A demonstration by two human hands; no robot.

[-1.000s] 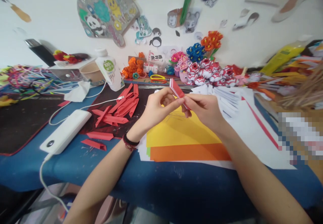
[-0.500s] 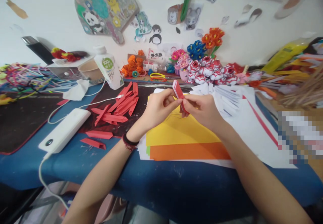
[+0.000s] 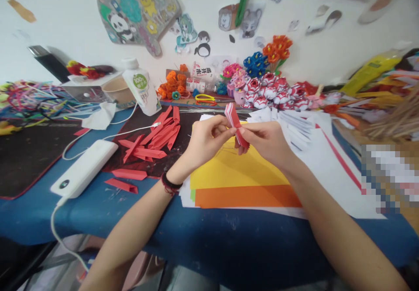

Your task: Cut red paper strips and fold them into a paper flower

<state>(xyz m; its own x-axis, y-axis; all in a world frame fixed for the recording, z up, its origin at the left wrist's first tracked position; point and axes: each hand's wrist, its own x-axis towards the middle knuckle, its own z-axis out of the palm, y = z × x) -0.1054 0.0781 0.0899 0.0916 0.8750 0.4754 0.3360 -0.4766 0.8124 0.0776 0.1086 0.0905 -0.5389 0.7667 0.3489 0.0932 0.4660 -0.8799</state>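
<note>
A small red-and-white bundle of folded paper (image 3: 233,117) is pinched at its middle between my two hands, its layered ends sticking out above and below. My left hand (image 3: 212,136) grips it from the left with thumb and fingers. From the right, my right hand (image 3: 265,140) closes on the same bundle. Beneath the hands lie yellow paper (image 3: 238,173) and an orange sheet (image 3: 245,197) on white sheets. Left of them, several folded red paper pieces (image 3: 160,136) rest on a dark mat (image 3: 114,160).
White folded strips (image 3: 291,127) lie right of my hands. A white power bank (image 3: 84,168) with a cable, a white bottle (image 3: 142,90) and a paper bowl (image 3: 118,93) stand left. Red-and-white paper flowers (image 3: 271,91) and yellow-handled scissors (image 3: 205,97) are behind.
The bundle has turned slightly between my fingers, and more of its red and white layers show at both ends. My right hand has shifted a little to the right.
</note>
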